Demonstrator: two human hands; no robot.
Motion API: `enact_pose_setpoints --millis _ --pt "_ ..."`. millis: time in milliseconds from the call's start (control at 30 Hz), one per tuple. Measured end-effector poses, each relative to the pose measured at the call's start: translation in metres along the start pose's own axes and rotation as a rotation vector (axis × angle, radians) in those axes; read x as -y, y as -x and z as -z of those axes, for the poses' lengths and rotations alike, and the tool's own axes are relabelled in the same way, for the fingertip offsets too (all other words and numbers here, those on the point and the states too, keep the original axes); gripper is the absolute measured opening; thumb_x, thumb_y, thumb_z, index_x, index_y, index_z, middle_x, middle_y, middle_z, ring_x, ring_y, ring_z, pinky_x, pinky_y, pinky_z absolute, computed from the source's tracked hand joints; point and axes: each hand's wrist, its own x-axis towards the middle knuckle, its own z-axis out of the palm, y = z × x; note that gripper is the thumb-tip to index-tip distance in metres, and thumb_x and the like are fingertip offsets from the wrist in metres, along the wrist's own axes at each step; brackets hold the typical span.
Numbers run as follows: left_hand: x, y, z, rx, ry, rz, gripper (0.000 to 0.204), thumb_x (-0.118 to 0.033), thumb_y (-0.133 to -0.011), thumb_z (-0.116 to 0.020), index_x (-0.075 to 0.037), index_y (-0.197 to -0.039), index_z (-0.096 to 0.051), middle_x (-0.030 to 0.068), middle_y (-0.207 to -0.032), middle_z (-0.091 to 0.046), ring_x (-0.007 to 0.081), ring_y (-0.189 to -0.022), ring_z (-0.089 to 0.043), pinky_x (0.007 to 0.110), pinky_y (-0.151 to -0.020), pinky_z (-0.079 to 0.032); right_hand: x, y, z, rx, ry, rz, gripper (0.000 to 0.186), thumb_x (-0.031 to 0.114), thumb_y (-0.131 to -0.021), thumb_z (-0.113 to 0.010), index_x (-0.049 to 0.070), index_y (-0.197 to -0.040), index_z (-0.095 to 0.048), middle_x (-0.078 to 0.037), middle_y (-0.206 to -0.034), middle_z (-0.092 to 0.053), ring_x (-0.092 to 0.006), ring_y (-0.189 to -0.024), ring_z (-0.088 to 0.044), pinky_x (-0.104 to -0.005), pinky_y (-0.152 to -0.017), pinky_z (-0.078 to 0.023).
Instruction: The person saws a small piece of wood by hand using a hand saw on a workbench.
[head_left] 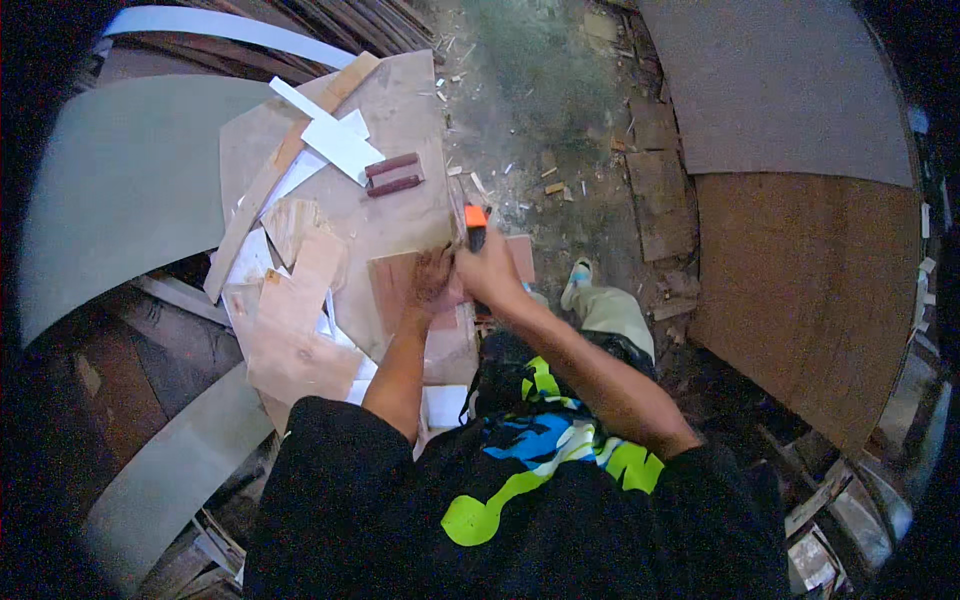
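Observation:
My right hand (pixel 488 272) is closed around a black-and-orange tool (pixel 476 228) at the right edge of the work board; its orange end points away from me, and its kind cannot be made out. Close beside it, my left hand (pixel 436 280) rests on a reddish-brown flat wooden piece (pixel 392 285), its fingers blurred and dark. Part of a similar reddish piece (pixel 521 258) shows to the right of my right hand, past the board's edge. Farther up lie two dark red strips (pixel 395 184), side by side.
The work board (pixel 400 110) carries a long wooden strip (pixel 255 190), white flat pieces (pixel 343 148) and thin plywood offcuts (pixel 300 310) on its left. Wood scraps (pixel 555 187) litter the floor. Large brown panels (pixel 790 290) stand at right, a grey-green sheet (pixel 140 180) at left.

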Motion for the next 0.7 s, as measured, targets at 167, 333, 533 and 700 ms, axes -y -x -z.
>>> enact_pose_setpoints --millis 167,333,533,700 --pt "0.01 0.004 -0.017 0.019 0.005 -0.023 0.09 -0.048 -0.043 -0.072 -0.006 -0.117 -0.042 0.012 -0.107 -0.048 0.0288 -0.098 -0.046 0.042 -0.087 -0.034 0.0 0.011 0.004 0.009 0.118 -0.028 0.02 0.008 -0.071 -0.049 -0.001 -0.089 -0.048 -0.003 -0.061 -0.049 -0.0107 -0.046 -0.046 -0.0276 -0.04 -0.037" --pt "0.007 -0.012 -0.002 0.288 0.272 0.238 0.096 -0.051 -0.04 -0.072 -0.006 -0.119 -0.04 0.0119 -0.11 -0.046 0.0294 -0.101 -0.045 0.044 -0.089 -0.032 0.001 0.009 -0.001 -0.012 0.11 -0.08 0.018 0.009 -0.071 -0.051 -0.001 -0.085 -0.051 -0.009 -0.062 -0.052 -0.0163 -0.053 -0.051 -0.0315 -0.049 -0.041" --pt "-0.024 -0.008 0.058 0.121 -0.243 -0.022 0.082 -0.048 -0.051 -0.066 -0.007 -0.118 -0.042 0.0102 -0.109 -0.047 0.0265 -0.102 -0.043 0.039 -0.088 -0.033 -0.005 0.003 -0.004 -0.045 0.083 -0.081 0.023 0.015 -0.072 -0.054 -0.001 -0.088 -0.052 -0.016 -0.067 -0.056 -0.0226 -0.064 -0.057 -0.037 -0.059 -0.044" --pt "0.005 -0.01 0.007 0.037 -0.164 -0.041 0.057 -0.031 -0.068 -0.056 -0.009 -0.119 -0.041 0.0091 -0.109 -0.046 0.0259 -0.102 -0.044 0.038 -0.088 -0.034 -0.026 0.013 0.001 0.012 0.152 0.039 0.018 0.015 -0.073 -0.053 0.0 -0.083 -0.051 -0.005 -0.06 -0.052 -0.011 -0.05 -0.049 -0.0274 -0.045 -0.04"
